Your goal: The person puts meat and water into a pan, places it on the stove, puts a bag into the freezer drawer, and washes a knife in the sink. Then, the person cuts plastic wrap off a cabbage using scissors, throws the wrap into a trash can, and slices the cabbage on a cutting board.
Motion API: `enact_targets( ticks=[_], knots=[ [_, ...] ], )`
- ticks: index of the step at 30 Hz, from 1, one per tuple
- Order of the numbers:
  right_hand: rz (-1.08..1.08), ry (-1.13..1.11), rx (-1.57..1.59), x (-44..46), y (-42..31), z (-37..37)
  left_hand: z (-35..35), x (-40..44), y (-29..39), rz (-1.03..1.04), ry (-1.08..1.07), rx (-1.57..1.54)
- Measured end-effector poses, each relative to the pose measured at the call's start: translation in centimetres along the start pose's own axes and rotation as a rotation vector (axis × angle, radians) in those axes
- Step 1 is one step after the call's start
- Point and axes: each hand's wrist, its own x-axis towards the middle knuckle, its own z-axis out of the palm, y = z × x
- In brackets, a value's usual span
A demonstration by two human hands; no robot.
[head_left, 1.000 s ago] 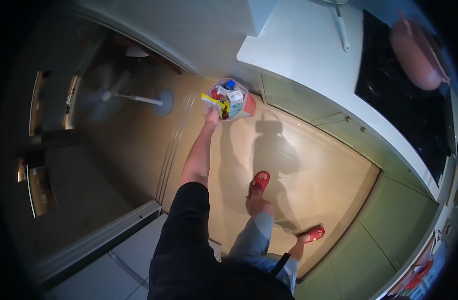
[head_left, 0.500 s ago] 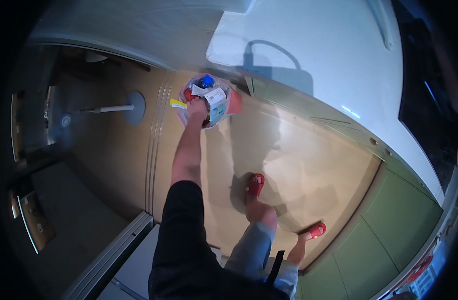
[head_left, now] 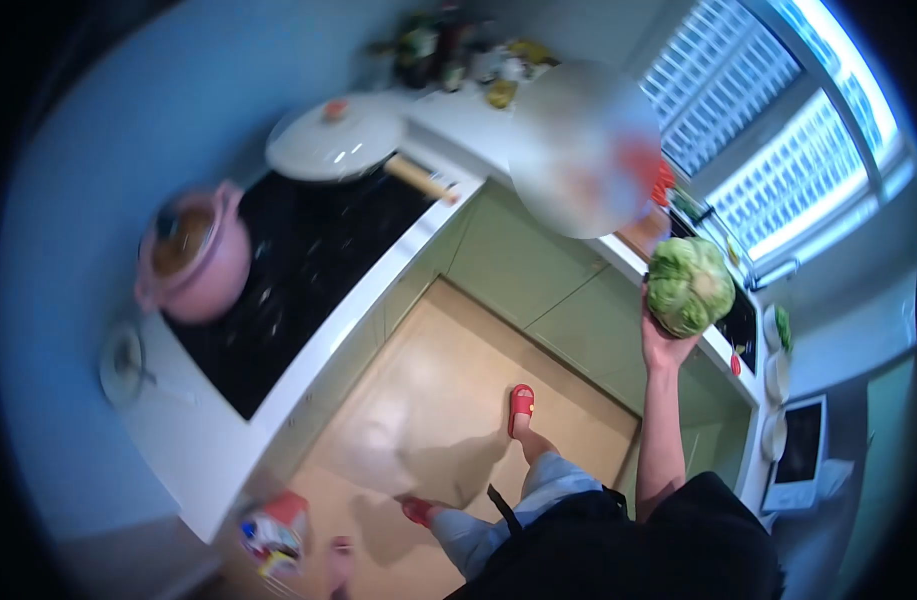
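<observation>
My right hand (head_left: 666, 345) supports a green cabbage (head_left: 689, 285) from below, its stem end turned up, over the counter edge at the right. Low in the view, a blurred skin-coloured shape looks like my left hand (head_left: 340, 562); its fingers are smeared by motion. Nearest to it is the bin (head_left: 292, 508), which holds mixed wrappers and packs. Beyond the cabbage lies a brown board (head_left: 642, 236), partly hidden.
A pink pot (head_left: 206, 262) stands beside the black hob (head_left: 296, 240). On the hob's far end is a white lid (head_left: 338, 138). A large blurred round shape (head_left: 583, 150) covers part of the back counter. Bottles (head_left: 418, 50) stand in the far corner.
The view has swung right, towards the hob and window. My left hand has come out of the bin. My right hand has come into view holding the cabbage.
</observation>
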Motion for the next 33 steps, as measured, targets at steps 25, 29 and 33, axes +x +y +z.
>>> enact_targets(
  ticks=[25, 29, 33],
  knots=[
    [0.156, 0.061, -1.193, 38.0, -11.5, -4.4, 98.7, 56.9, -39.6, -0.334, -0.411, 0.236],
    [0.181, 0.113, -2.08, 36.7, -1.0, -14.0, 98.5, 64.0, -38.3, -0.297, -0.462, 0.137],
    [-0.148, 0.182, -2.249, 38.0, 3.9, -14.8, 102.6, 67.4, -36.2, -0.29, -0.492, 0.182]
  ],
)
